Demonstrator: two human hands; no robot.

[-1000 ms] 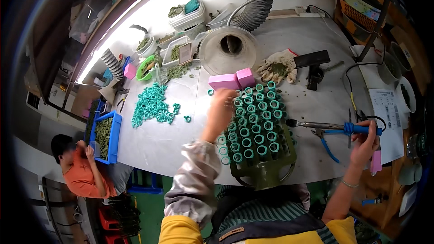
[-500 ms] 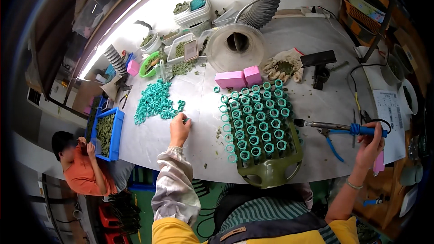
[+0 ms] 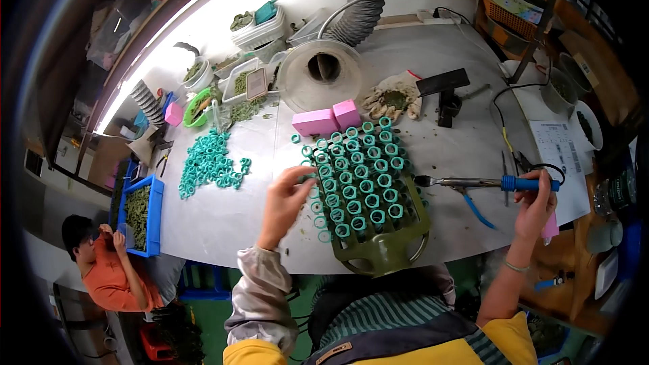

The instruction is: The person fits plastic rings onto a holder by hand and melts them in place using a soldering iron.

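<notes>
My left hand (image 3: pixel 284 204) is at the left edge of an olive-green rack (image 3: pixel 378 257) with a looped handle. Its thumb and fingers pinch what looks like a small teal ring (image 3: pixel 307 178), partly covered by the fingertips. Rows of teal rings (image 3: pixel 353 207) stand on the rack. My right hand (image 3: pixel 535 204) grips the blue handle of a soldering iron (image 3: pixel 473 182), whose broad dark tip points left, close to the rack's right side. A loose heap of teal rings (image 3: pixel 211 162) lies on the grey table to the left.
Behind the rack are pink blocks (image 3: pixel 316 122), a clear funnel hood (image 3: pixel 297 84) on a grey hose, a soiled glove (image 3: pixel 392 96) and a black stand (image 3: pixel 446 105). Blue-handled pliers (image 3: pixel 478 211) lie beneath the iron. At far left a person (image 3: pixel 111 267) in orange sits by a blue bin (image 3: pixel 155 220).
My left hand has moved right from the ring heap to the rack's left edge. The whole view has shifted a little; my right hand still holds the iron.
</notes>
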